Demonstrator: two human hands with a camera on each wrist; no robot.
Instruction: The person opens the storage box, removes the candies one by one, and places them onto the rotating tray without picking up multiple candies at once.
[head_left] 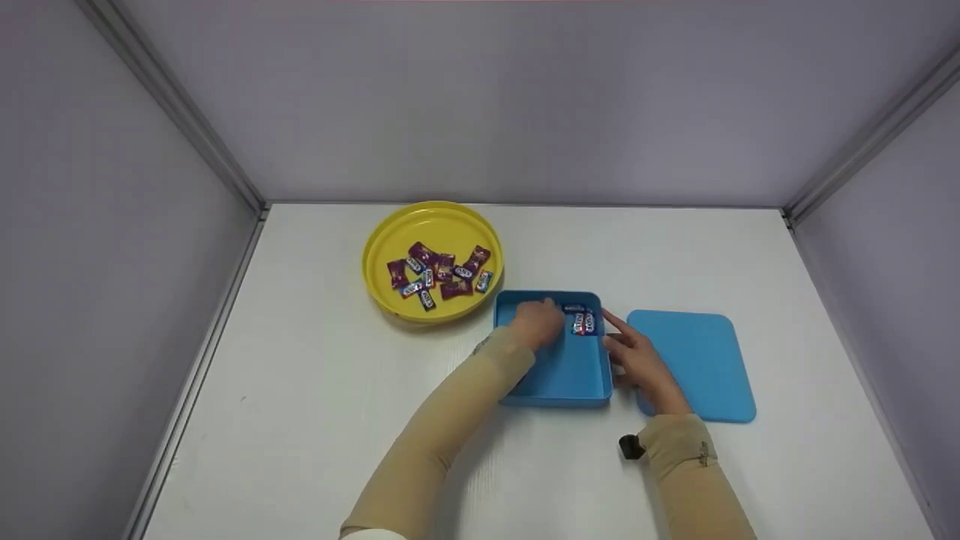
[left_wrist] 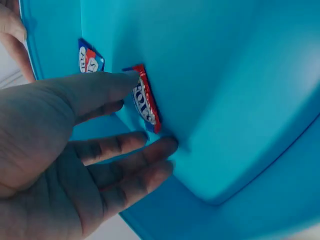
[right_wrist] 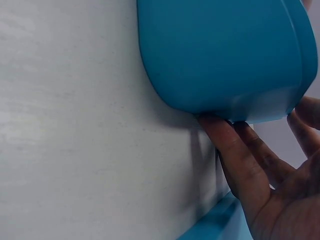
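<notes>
Hands work at the blue box (head_left: 559,371), which sits open on the white worktop (head_left: 315,405), just in front of the yellow plate (head_left: 390,247).

Left hand (head_left: 538,324): reaches into the box from its near-left side. In the left wrist view the fingers (left_wrist: 125,145) are extended and spread, only slightly bent, and the thumb tip rests against the edge of a wrapped candy (left_wrist: 146,102) lying on the box floor. No pinch or closed grasp is visible; the hand is wide, touching and not holding.

Right hand (head_left: 637,360): rests against the outside of the box's right wall, fingers straight. The right wrist view shows the fingertips (right_wrist: 212,122) pressed against the rounded outer corner of the box, the palm open, nothing gripped.

Candies in box (head_left: 583,321): a small group lies at the far right corner of the box floor, just beside the left hand. Exact count is unclear.

Other items: loose pile of the same wrapped candies (head_left: 439,274) in the middle of the yellow plate. Blue lid (head_left: 697,360) lies flat on the worktop just right of the box, with the right hand between the two. Both forearms are in tan sleeves (head_left: 442,427).
</notes>
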